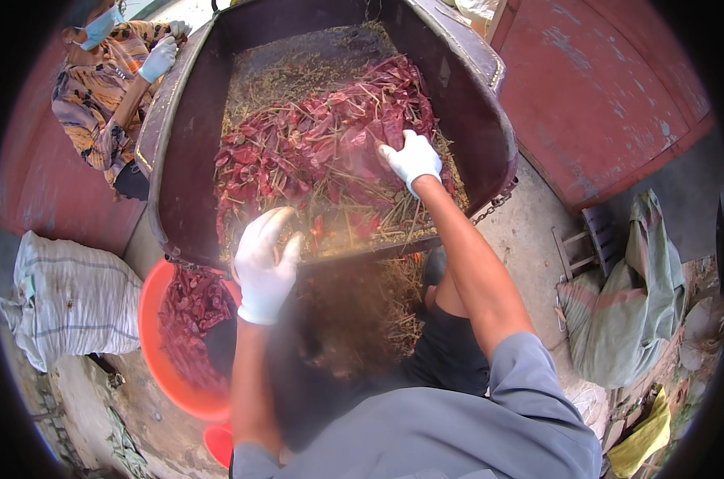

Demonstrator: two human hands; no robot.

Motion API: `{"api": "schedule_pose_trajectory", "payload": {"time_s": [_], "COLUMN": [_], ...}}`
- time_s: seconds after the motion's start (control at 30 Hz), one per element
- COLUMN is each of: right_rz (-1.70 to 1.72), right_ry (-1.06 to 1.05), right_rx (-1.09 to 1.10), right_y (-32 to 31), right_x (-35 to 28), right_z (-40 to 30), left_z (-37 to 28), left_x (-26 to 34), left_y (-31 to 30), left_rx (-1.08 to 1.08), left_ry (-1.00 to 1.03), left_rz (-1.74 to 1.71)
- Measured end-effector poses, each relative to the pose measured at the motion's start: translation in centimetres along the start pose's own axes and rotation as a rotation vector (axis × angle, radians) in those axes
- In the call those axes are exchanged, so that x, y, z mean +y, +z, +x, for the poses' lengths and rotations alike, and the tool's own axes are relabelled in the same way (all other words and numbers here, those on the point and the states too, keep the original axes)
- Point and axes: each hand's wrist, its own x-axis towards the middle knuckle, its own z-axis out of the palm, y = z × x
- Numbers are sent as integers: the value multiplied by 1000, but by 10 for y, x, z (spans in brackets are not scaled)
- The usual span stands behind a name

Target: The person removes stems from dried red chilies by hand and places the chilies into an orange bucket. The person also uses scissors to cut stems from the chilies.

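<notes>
In front of me is a dark maroon metal cargo bed (185, 161), holding a heap of dried red chili peppers (320, 141) with loose stems and pale seeds (284, 78). My right hand (414, 160), in a white glove, reaches onto the right side of the heap. Its fingertips touch the peppers; whether they pinch one is unclear. My left hand (265, 266), also gloved, hovers over the bed's near left edge. Its fingers are curved, the thumb stands apart, and no object shows between them. Below it, an orange plastic basin (152, 344) contains more dried red peppers (191, 323).
A person (107, 102) wearing a face mask and white gloves is at the bed's far left side. A stuffed white woven sack (77, 299) stands left of the basin. Right are a chain (493, 209), a small chair (595, 242) and a greenish woven sack (622, 323). Stems litter the ground (400, 299).
</notes>
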Motion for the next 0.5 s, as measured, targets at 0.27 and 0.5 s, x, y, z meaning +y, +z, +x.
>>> {"api": "schedule_pose_trajectory", "payload": {"time_s": [0.27, 0.5], "right_rz": [660, 982], "right_ry": [-92, -16], "right_rx": [-244, 27], "right_y": [43, -3], "right_x": [-36, -33], "right_z": [-35, -42], "left_z": [29, 45], "left_x": [-31, -58], "left_y": [58, 69], "left_rx": [-252, -280], "left_ry": [166, 295], "left_rz": [73, 274]}}
